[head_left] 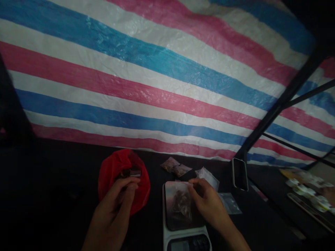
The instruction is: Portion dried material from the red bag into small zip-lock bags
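A small digital scale point(167, 228) stands at the front, and a clear plastic bag point(183, 200) with small brown pieces in it rests on its plate. My right hand point(208, 202) is closed at the bag's upper right edge, thumb and finger pinched there. To the left is an open red plastic bag point(142, 198) with small brown pieces point(127, 173) inside. Over its near side is my left hand point(116, 205), thumb and fingertips pressed together. Whatever lies between those fingertips is hidden.
Behind the scale lie filled small bags point(176, 167). Flat clear bags point(230, 203) and a phone point(240, 174) are on the dark table to the right. Striped plastic sheeting point(146, 90) hangs at the back, with a dark metal frame point(267, 120) and white-and-yellow items point(309, 191) farther right.
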`<action>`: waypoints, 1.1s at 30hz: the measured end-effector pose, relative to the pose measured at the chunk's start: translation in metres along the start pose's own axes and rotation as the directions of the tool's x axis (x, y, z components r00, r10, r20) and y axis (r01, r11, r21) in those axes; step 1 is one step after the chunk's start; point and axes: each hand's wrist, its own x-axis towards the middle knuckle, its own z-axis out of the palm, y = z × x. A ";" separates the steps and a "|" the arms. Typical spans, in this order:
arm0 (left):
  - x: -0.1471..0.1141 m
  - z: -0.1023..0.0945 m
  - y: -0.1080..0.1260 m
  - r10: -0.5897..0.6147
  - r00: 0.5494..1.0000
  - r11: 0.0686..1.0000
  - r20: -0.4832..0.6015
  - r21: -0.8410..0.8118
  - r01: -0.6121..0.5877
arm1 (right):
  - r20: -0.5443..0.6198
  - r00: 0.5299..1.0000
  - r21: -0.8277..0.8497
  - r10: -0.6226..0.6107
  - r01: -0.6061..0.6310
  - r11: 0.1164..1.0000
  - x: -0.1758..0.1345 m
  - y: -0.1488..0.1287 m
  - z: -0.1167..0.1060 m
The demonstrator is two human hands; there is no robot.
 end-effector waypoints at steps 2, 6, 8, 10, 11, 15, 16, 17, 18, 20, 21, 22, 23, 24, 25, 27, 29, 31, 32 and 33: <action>0.001 0.000 0.001 0.023 1.000 1.000 -0.015 0.017 -0.023 | -0.072 0.997 -0.034 -0.003 0.000 0.999 0.001 0.003 -0.002; 0.000 0.001 0.002 0.052 0.998 0.997 -0.019 0.049 -0.051 | -0.142 0.990 -0.067 0.005 -0.014 0.998 0.006 0.008 -0.012; 0.000 0.002 0.000 0.061 0.998 0.997 -0.019 0.057 -0.060 | -0.153 0.988 -0.076 0.001 -0.013 0.997 0.008 0.011 -0.016; 0.000 0.003 -0.001 0.074 0.997 0.995 -0.016 0.068 -0.073 | -0.157 0.988 -0.082 -0.005 -0.008 0.997 0.009 0.012 -0.018; 0.000 0.003 -0.001 0.086 0.996 0.994 -0.014 0.071 -0.084 | -0.158 0.987 -0.084 -0.009 -0.004 0.996 0.009 0.012 -0.017; 0.002 0.004 -0.003 0.130 0.991 0.989 -0.012 0.068 -0.129 | -0.152 0.988 -0.088 -0.022 0.009 0.996 0.008 0.012 -0.014; 0.002 0.004 -0.003 0.136 0.991 0.988 -0.015 0.070 -0.135 | -0.147 0.989 -0.089 -0.023 0.010 0.996 0.008 0.011 -0.014; 0.002 0.004 -0.003 0.139 0.990 0.988 -0.017 0.076 -0.137 | -0.141 0.990 -0.089 -0.023 0.011 0.996 0.007 0.011 -0.014; 0.002 0.004 -0.003 0.142 0.990 0.987 -0.019 0.084 -0.140 | -0.135 0.991 -0.088 -0.022 0.011 0.996 0.007 0.010 -0.013; 0.002 0.003 -0.003 0.150 0.989 0.983 -0.013 0.104 -0.148 | -0.120 0.993 -0.088 -0.021 0.010 0.996 0.007 0.009 -0.013; 0.002 0.003 -0.003 0.158 0.987 0.982 -0.014 0.109 -0.155 | -0.111 0.994 -0.087 -0.021 0.011 0.996 0.007 0.009 -0.013; 0.001 0.003 -0.002 0.167 0.986 0.980 -0.012 0.110 -0.165 | -0.100 0.995 -0.086 -0.021 0.012 0.996 0.007 0.008 -0.013; 0.001 0.003 -0.001 0.177 0.984 0.979 -0.014 0.108 -0.175 | -0.089 0.996 -0.085 -0.022 0.015 0.996 0.007 0.007 -0.012; 0.001 0.003 -0.001 0.186 0.982 0.977 -0.013 0.105 -0.184 | -0.077 0.997 -0.084 -0.025 0.018 0.996 0.007 0.007 -0.012; 0.000 0.002 0.000 0.195 0.981 0.976 -0.017 0.102 -0.192 | -0.066 0.997 -0.084 -0.028 0.022 0.996 0.007 0.006 -0.011; 0.000 0.002 0.000 0.201 0.979 0.975 -0.027 0.099 -0.198 | -0.048 0.998 -0.085 -0.035 0.031 0.996 0.007 0.005 -0.010; 0.000 0.002 0.001 0.200 0.979 0.976 -0.029 0.095 -0.197 | -0.033 0.999 -0.090 -0.041 0.038 0.995 0.006 0.003 -0.009; 0.001 0.002 0.001 0.201 0.979 0.976 -0.031 0.090 -0.197 | -0.016 0.999 -0.096 -0.050 0.048 0.994 0.005 0.002 -0.007; 0.001 0.003 0.001 0.202 0.979 0.976 -0.030 0.087 -0.198 | -0.006 0.998 -0.100 -0.057 0.056 0.993 0.005 0.002 -0.007; 0.001 0.003 0.001 0.206 0.978 0.975 -0.029 0.086 -0.203 | 0.005 0.998 -0.105 -0.066 0.066 0.992 0.004 0.001 -0.006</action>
